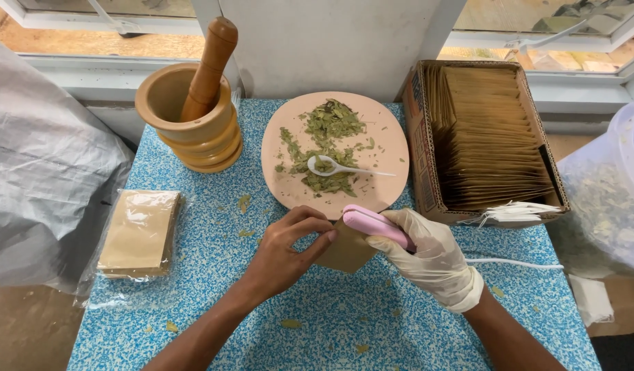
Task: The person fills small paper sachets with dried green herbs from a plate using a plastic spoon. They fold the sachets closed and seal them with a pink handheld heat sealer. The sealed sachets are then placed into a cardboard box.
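Brown paper sachet (pixel 346 251), pink sealer (pixel 375 225), gloved right hand (pixel 430 257)

Near the table's (pixel 193 288) front edge, the bare left hand (pixel 286 251) pinches a small brown paper pouch (pixel 346 253) while the gloved right hand (pixel 430 257) clamps a pink corded sealer (pixel 375 225) over its top. Behind them, a pink plate (pixel 389 148) carries dried green leaves (pixel 327 134) and a white spoon (pixel 337 167).

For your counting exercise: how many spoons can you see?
1. A white spoon lies on the pink plate among the dried leaves; others may be hidden.
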